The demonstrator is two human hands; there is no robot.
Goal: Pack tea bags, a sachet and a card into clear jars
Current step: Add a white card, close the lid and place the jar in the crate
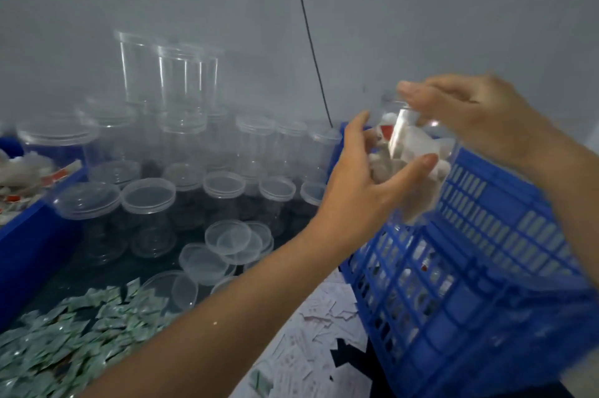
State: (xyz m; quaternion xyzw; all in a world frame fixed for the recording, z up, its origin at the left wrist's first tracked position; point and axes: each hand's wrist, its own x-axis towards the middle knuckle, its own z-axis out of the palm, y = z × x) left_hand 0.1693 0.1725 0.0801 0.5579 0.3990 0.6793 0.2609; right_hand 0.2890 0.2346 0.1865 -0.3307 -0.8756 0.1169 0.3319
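Note:
A clear jar [410, 156] filled with white tea bags is held in the air above the blue slatted crate [479, 255]. My left hand [359, 180] grips its side, thumb across the front. My right hand [466, 112] is over the jar's mouth with its fingers curled round the rim or lid; the blur hides which. Green sachets [64, 329] lie in a heap at the lower left. White printed cards [311, 332] are scattered at the bottom middle. White tea bags with red tags [22, 177] fill a blue bin at the left edge.
Many empty clear jars [181, 151] with lids stand stacked against the grey wall. Loose clear lids [227, 248] lie in front of them. A black cable [311, 40] hangs down the wall. The crate holds several filled jars.

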